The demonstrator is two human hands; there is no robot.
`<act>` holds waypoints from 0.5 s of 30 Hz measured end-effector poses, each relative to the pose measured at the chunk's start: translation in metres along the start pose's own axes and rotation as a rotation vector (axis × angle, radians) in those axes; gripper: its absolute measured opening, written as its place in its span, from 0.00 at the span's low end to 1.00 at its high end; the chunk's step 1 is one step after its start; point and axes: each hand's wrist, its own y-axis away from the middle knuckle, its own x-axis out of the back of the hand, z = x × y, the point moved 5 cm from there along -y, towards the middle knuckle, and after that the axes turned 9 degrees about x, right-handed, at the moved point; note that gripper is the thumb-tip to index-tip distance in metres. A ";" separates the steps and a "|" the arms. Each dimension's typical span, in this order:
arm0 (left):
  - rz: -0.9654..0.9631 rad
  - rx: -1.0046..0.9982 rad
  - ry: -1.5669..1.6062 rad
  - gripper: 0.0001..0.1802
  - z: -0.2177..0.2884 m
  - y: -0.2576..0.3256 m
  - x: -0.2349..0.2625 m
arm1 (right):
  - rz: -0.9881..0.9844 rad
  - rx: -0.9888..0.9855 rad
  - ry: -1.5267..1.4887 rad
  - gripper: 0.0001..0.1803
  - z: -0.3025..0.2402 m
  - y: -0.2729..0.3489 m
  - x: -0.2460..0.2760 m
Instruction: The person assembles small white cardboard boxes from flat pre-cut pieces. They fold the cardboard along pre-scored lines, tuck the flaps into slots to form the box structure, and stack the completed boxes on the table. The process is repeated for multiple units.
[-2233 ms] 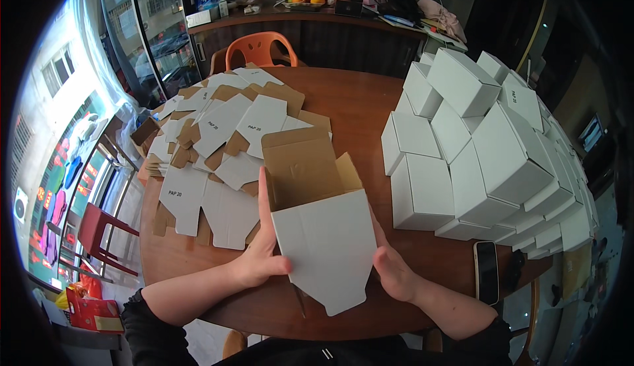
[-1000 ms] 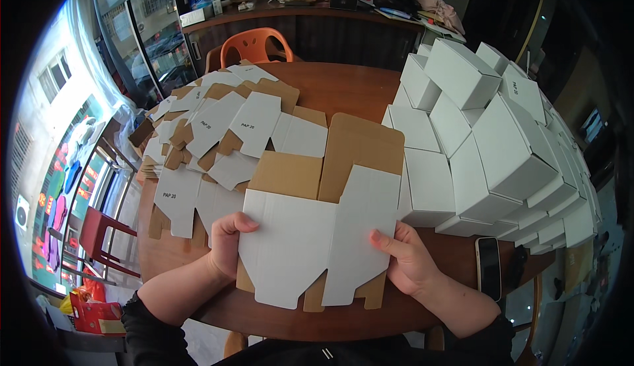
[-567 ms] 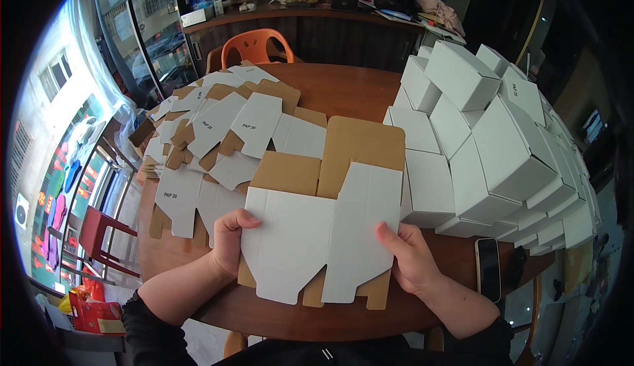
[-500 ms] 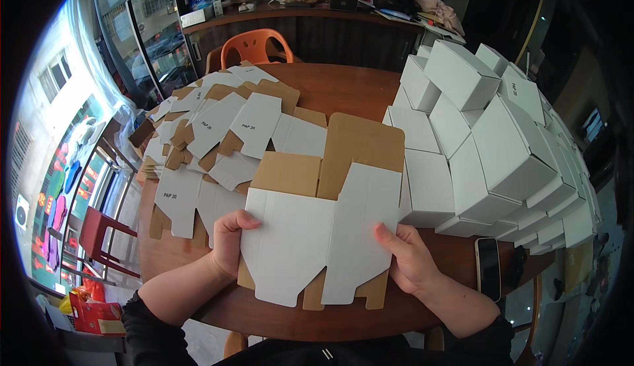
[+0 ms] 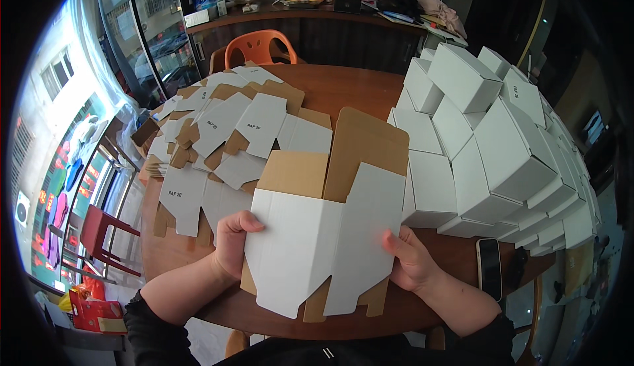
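**Mia:** What is the person holding?

**Ben:** A flat cardboard box piece [image 5: 327, 237]. It is white on the side facing up and brown on the flaps at its top and bottom. It is held over the near edge of the round brown bench [image 5: 343, 92], right in front of the person.

**Mia:** How does the left hand [image 5: 234, 244] hold it?

**Ben:** Its grip is closed on the left edge of the box piece. The thumb lies on top of the white side, and the fingers are hidden under it.

**Mia:** And the right hand [image 5: 411, 260]?

**Ben:** Its grip is closed on the right edge. The thumb presses on the white side there, and the other fingers are tucked behind.

**Mia:** What else is on the bench?

**Ben:** A heap of flat box pieces [image 5: 221, 135] is spread over the left side, out to the left edge. Some show white and some show brown. A big pile of folded white boxes [image 5: 492, 145] fills the right side, stacked up high. The held piece is just beside the nearest of them.

**Mia:** Anything small?

**Ben:** A dark phone [image 5: 489, 268] lies flat near the right near edge, just beside the right wrist. An orange chair [image 5: 259, 42] stands at the far edge.
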 end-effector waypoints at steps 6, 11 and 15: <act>0.024 -0.019 -0.004 0.33 0.005 -0.002 0.003 | -0.038 0.040 0.066 0.24 -0.004 0.000 0.006; 0.097 -0.098 -0.013 0.30 0.010 -0.003 0.002 | 0.030 0.078 0.309 0.29 -0.007 -0.005 0.010; 0.109 -0.165 -0.115 0.29 0.014 0.002 -0.002 | 0.030 0.038 0.281 0.30 -0.002 -0.005 0.006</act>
